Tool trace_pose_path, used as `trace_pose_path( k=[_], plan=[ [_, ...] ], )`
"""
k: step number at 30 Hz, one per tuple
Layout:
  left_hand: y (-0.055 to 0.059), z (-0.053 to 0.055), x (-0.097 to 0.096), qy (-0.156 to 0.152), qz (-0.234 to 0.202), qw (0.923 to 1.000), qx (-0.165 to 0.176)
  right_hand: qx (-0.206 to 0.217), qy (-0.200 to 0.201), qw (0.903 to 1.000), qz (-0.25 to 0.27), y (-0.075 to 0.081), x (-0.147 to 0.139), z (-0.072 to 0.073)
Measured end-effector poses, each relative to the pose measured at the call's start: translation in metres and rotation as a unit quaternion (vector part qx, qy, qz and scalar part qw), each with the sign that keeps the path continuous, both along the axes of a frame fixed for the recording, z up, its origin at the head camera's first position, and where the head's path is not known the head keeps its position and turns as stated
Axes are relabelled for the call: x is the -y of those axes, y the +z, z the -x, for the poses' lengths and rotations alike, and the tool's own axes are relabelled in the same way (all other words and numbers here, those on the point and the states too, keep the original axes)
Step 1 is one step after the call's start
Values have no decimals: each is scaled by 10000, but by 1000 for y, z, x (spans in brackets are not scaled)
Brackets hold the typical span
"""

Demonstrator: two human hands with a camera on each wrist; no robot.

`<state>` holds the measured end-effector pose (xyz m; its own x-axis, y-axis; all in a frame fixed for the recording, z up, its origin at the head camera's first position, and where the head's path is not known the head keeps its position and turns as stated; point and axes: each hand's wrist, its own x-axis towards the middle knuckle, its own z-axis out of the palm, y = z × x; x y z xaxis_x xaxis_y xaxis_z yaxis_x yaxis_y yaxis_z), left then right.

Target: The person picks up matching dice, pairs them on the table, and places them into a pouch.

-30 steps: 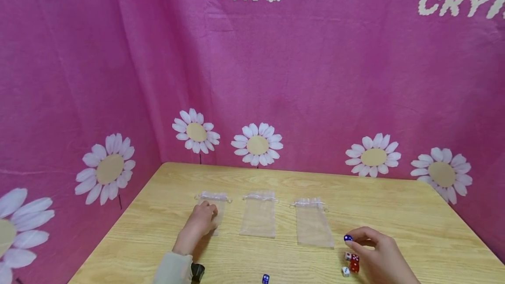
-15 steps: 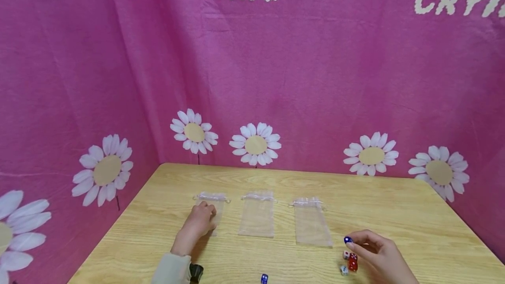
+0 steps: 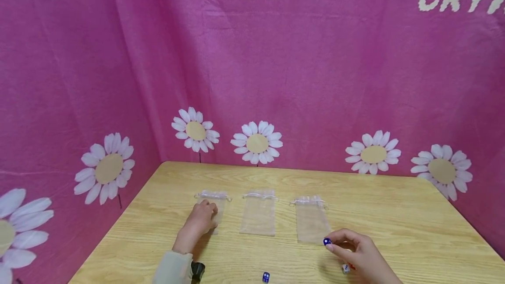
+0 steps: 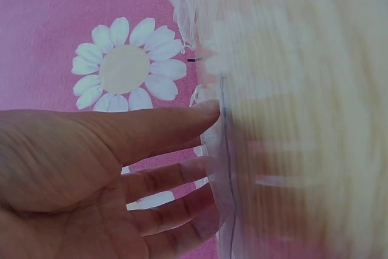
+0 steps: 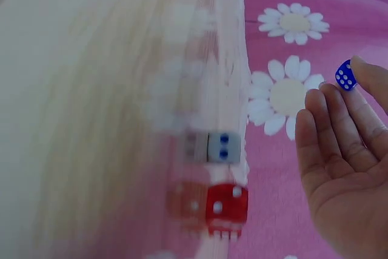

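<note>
Between thumb and fingertip, my right hand (image 3: 357, 249) pinches a blue die (image 3: 327, 241) above the table, close to the lower right corner of the right sheer drawstring bag (image 3: 311, 222). The blue die (image 5: 346, 76) shows its white pips in the right wrist view. My left hand (image 3: 199, 220) rests its fingertips on the left drawstring bag (image 3: 219, 207) and partly covers it; the left wrist view has the thumb and fingers stretched out to the sheer fabric. A middle drawstring bag (image 3: 258, 216) lies flat between the other two.
Below the right hand sit a white die (image 3: 346, 269) and red dice (image 5: 227, 204), partly hidden in the head view. Another blue die (image 3: 266, 277) lies at the front of the wooden table (image 3: 375, 200). A pink flowered cloth (image 3: 307, 78) hangs behind.
My right hand has moved left with the blue die, away from the red and white dice toward the right bag. The left hand has stayed in place.
</note>
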<state>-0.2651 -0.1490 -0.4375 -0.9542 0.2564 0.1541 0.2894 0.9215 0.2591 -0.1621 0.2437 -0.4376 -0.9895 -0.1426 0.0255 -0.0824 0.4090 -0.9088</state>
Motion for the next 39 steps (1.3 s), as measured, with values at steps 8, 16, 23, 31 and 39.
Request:
trace_pose_path(
  k=[8, 16, 23, 31, 39],
  plan=[
    [-1, 2, 0, 26, 34, 10000, 11, -880, 541, 9946, -90, -3, 25, 5],
    [-2, 3, -1, 109, -98, 9998, 123, -1448, 1066, 9837, -4, -8, 52, 10],
    [-1, 2, -1, 111, -160, 9997, 158, -2001, 1533, 9658, -606, -11, 67, 14],
    [1, 3, 0, 105, -182, 9996, 165, -1465, 2248, 9522, -1458, -4, 83, 14],
    [0, 3, 2, 75, -196, 9997, 83, -633, 2589, 9431, -1989, 1, 94, 12]
  ],
)
